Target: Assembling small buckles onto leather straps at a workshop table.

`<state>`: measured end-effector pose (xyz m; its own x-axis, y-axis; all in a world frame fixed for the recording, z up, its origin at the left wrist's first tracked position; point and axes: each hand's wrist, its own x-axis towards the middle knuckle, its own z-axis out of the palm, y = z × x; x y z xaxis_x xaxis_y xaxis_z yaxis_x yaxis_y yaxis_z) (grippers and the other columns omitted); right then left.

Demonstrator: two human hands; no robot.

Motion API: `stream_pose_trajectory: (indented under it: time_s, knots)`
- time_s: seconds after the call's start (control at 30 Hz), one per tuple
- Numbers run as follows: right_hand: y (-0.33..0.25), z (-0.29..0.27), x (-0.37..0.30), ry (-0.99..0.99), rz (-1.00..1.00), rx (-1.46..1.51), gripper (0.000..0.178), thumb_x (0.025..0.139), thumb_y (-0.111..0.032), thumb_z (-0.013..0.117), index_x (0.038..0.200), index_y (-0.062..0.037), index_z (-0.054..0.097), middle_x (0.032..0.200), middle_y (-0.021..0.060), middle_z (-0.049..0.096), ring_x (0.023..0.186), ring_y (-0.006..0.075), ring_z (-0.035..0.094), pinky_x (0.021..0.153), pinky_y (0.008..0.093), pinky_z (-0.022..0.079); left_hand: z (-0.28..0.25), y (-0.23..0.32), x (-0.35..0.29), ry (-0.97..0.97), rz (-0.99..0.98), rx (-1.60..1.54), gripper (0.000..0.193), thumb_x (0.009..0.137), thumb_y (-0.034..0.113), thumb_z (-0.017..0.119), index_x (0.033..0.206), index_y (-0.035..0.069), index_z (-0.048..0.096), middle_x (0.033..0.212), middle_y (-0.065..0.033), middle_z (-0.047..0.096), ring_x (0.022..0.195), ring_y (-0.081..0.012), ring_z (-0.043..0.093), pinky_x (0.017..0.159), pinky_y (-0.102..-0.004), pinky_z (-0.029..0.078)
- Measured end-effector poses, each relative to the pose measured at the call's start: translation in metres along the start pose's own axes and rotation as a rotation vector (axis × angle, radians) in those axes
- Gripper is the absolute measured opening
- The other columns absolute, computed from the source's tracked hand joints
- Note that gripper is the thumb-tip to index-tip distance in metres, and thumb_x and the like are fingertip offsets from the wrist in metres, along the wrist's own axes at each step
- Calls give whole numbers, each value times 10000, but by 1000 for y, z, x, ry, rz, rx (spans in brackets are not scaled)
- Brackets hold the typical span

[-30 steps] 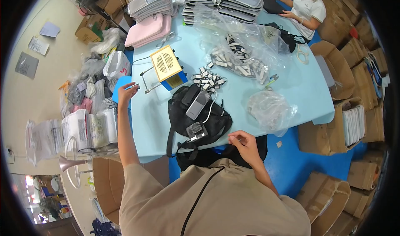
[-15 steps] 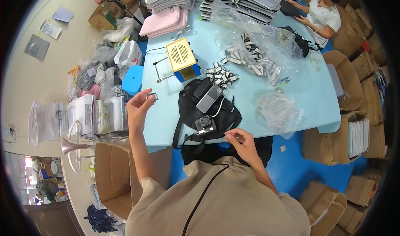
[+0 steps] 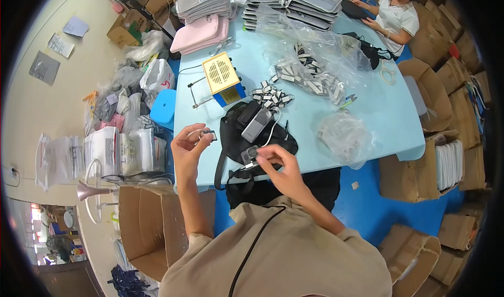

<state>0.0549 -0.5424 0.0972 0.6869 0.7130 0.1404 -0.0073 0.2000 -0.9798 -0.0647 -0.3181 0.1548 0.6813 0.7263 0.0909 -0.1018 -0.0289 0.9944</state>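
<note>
My left hand (image 3: 188, 146) is raised over the table's near left edge, its thumb and fingers pinching a small black-and-white tab (image 3: 210, 134). Close by, my right hand (image 3: 282, 168) hovers at the near edge of a black bag (image 3: 281, 146), thumb and fingertips drawn together; anything between them is too small to make out. The fingertips are beside a small dark grilled device (image 3: 249, 154) on the bag. A grey power bank (image 3: 257, 125) with a white cable also lies on the bag. Beyond it is a pile of similar black-and-white tabs (image 3: 271, 96).
A yellow-topped blue box (image 3: 221, 72) with a metal bracket stands left of the pile. More tabs fill a clear plastic bag (image 3: 315, 76). Grey cases (image 3: 294, 3) and pink cases (image 3: 202, 33) are stacked at the back. A co-worker (image 3: 396, 19) sits far right; an open carton (image 3: 144, 218) stands left.
My left hand has moved right and slightly down with the tab, toward the bag. My right hand has moved left and up to the small grilled device. The view has shifted slightly.
</note>
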Motion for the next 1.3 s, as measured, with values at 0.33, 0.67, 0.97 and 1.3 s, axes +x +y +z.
stream_pose_trajectory:
  time_s: [0.33,0.67,0.97,1.3]
  knots:
    - [-9,41,28,-23,-82,195,414,894,-48,780,1262,-16,593,1061,87,693,998,142,681,824,289,564,30,-5,-29,-94,-25,-9,282,808,-86,799,1079,-72,723,856,-65,739,780,-86,653,730,-223,538]
    - [-11,23,17,34,-19,117,317,880,0,778,1155,-5,620,970,54,703,932,110,685,785,260,544,42,-23,-39,-163,-93,-92,217,840,-89,774,1051,-61,733,946,-99,752,824,-106,670,765,-247,548]
    - [-10,18,11,45,-43,0,271,873,-2,782,1108,-18,648,930,51,719,894,120,697,763,269,538,51,-30,-52,-184,-57,-194,149,849,-57,785,964,-33,693,991,-135,749,908,-143,704,836,-281,565]
    - [-1,16,7,107,-82,-34,224,874,-21,775,1067,10,664,901,93,760,804,135,706,720,281,543,59,-47,-54,-75,48,-52,270,824,-86,799,1035,-42,637,932,-151,763,867,-170,726,802,-275,567]
